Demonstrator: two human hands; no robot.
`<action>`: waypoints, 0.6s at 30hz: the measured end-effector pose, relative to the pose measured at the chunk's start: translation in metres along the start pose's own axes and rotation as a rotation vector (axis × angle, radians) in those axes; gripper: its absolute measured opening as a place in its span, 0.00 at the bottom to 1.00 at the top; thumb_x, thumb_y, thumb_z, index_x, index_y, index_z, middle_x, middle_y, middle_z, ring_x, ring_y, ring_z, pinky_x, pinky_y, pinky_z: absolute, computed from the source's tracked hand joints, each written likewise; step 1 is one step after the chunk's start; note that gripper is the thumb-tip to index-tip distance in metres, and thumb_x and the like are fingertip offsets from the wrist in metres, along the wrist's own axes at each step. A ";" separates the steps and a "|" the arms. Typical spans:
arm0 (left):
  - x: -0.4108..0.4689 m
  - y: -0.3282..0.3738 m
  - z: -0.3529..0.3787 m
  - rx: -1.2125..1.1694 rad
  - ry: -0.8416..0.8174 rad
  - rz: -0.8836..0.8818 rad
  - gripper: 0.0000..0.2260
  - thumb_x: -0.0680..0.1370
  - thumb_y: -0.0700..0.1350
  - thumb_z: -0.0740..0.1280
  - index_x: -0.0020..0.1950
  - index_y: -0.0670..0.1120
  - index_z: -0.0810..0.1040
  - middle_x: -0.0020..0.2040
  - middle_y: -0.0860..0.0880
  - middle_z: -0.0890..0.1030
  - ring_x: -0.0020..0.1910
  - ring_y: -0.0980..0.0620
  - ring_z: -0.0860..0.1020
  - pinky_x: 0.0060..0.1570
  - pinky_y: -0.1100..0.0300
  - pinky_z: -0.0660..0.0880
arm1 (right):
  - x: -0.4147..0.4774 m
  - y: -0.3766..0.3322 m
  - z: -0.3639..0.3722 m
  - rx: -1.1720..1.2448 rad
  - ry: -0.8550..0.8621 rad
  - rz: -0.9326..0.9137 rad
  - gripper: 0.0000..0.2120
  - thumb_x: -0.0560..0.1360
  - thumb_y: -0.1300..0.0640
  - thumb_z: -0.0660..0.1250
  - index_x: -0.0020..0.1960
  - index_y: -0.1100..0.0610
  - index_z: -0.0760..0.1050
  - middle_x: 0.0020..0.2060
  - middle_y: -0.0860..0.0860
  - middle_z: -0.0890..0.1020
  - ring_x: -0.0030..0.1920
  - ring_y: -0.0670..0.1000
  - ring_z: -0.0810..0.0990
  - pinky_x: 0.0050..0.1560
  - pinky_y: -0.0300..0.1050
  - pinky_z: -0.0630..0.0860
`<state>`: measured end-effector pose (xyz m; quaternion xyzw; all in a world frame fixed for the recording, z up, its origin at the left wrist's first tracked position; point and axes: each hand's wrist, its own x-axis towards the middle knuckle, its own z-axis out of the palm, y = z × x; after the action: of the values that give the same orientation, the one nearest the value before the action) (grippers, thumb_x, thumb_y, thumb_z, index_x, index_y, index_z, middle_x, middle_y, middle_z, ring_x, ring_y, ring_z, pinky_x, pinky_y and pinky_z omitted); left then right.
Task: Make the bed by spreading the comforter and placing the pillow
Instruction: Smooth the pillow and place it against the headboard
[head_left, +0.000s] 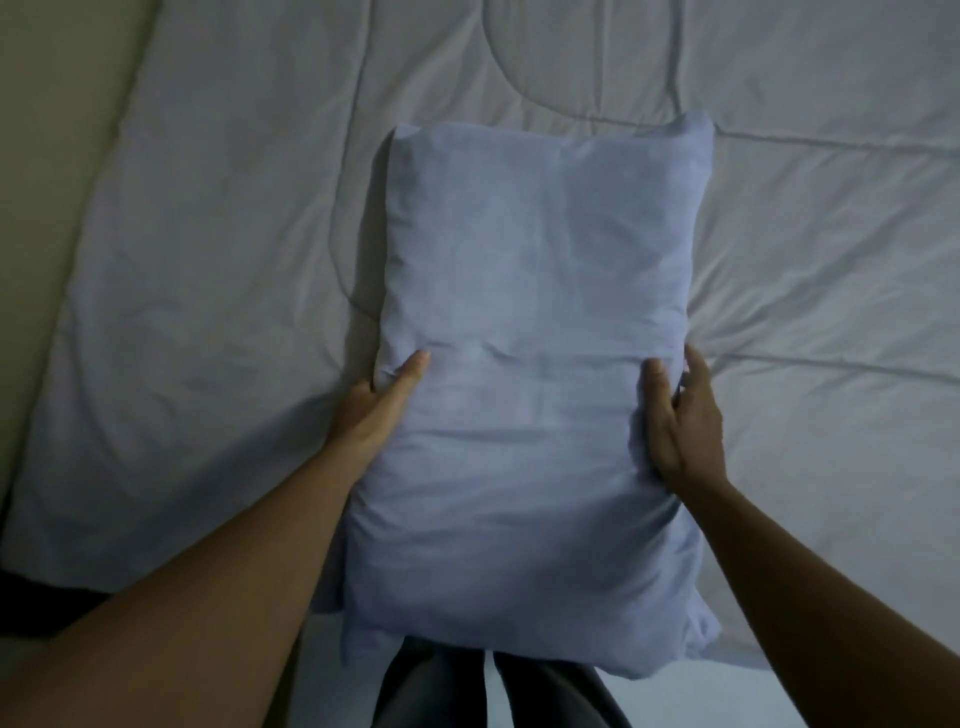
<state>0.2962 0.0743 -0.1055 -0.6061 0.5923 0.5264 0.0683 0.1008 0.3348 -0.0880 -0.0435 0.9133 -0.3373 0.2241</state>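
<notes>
A pale blue pillow (530, 374) fills the middle of the view, its long side running away from me, above a quilted pale comforter (218, 249) that lies spread flat over the bed. My left hand (376, 402) grips the pillow's left edge, thumb on top. My right hand (683, 418) grips the right edge, thumb on top and fingers wrapped round the side. The pillow's near end hangs past the comforter's near edge, over my legs. I cannot tell whether its far end rests on the comforter.
A beige wall or bed side (47, 156) runs along the left of the comforter. My dark-clad legs (467, 691) stand at the bed's near edge, below the pillow. A dark gap (31, 608) shows at the lower left.
</notes>
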 end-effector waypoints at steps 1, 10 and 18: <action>-0.004 0.001 -0.001 -0.042 -0.017 0.000 0.46 0.62 0.74 0.70 0.71 0.45 0.73 0.68 0.48 0.76 0.67 0.47 0.74 0.66 0.57 0.69 | -0.004 -0.006 0.002 0.030 -0.004 0.022 0.32 0.75 0.28 0.55 0.71 0.46 0.65 0.66 0.51 0.77 0.65 0.57 0.75 0.64 0.49 0.70; -0.023 0.010 0.008 -0.088 0.075 0.095 0.60 0.49 0.73 0.77 0.77 0.52 0.62 0.74 0.54 0.69 0.72 0.53 0.68 0.72 0.52 0.65 | -0.007 -0.022 -0.006 0.158 -0.041 0.051 0.35 0.67 0.31 0.72 0.67 0.48 0.69 0.59 0.45 0.78 0.56 0.50 0.78 0.57 0.47 0.75; -0.076 0.033 -0.039 -0.081 0.170 0.271 0.59 0.56 0.64 0.81 0.79 0.51 0.54 0.77 0.55 0.61 0.76 0.54 0.60 0.74 0.58 0.55 | -0.026 -0.037 -0.021 0.317 -0.126 0.021 0.32 0.65 0.34 0.75 0.64 0.48 0.75 0.57 0.45 0.82 0.56 0.50 0.82 0.59 0.55 0.80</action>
<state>0.3110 0.0864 -0.0155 -0.5653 0.6507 0.5009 -0.0781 0.1121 0.3248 -0.0410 -0.0191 0.8331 -0.4716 0.2885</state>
